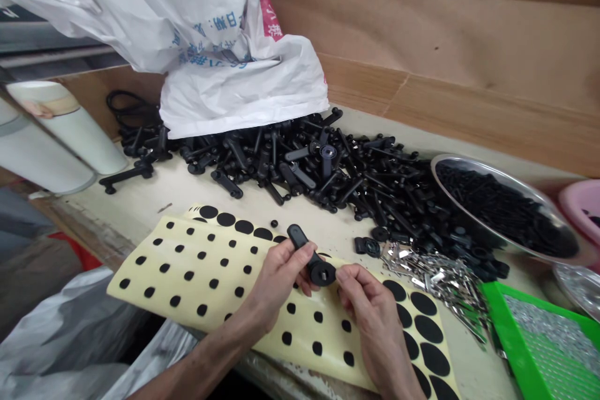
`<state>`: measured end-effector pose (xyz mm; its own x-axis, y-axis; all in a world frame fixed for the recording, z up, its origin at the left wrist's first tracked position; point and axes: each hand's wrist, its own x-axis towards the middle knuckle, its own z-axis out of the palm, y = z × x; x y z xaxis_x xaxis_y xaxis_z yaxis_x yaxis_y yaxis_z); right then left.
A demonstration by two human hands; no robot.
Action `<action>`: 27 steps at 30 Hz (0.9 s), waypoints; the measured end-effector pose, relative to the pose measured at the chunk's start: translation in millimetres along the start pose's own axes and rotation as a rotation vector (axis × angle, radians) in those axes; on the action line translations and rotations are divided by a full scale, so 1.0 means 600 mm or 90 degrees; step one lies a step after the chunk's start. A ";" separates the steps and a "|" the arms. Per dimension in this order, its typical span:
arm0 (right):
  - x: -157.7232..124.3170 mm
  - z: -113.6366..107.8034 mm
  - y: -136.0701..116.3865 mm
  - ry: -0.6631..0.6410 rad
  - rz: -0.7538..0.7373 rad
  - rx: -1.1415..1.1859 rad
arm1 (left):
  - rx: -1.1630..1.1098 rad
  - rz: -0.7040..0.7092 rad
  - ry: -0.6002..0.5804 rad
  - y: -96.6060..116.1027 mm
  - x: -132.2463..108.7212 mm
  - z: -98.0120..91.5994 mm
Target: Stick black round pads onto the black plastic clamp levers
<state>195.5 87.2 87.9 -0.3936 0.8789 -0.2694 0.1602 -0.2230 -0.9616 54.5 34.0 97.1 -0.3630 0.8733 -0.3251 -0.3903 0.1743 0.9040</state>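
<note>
Near the middle of the head view, my left hand (280,276) is closed on a black lever-shaped plastic part (300,241), whose round end with a slotted hole points toward my right hand. My right hand (370,300) has thumb and forefinger pinched at the edge of that round end; whatever is between the fingertips is too small to make out. Both hands are above a yellow sheet (201,278) with small black stickers. Under it, at the right, lies a second sheet (445,356) with larger black discs.
A pile of black parts (300,169) lies behind, beneath a white sack (244,87). Metal clips (435,275), a steel bowl (506,206) and a green tray (513,331) are at the right. White cylinders (70,125) stand at the left.
</note>
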 end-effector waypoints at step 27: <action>-0.002 0.006 0.010 0.025 0.027 -0.005 | -0.017 0.005 0.000 -0.003 0.006 -0.001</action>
<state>193.5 83.5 82.4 -0.3512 0.8844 -0.3073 0.1827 -0.2572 -0.9489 53.7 36.6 94.1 -0.3657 0.8749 -0.3175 -0.4094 0.1552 0.8991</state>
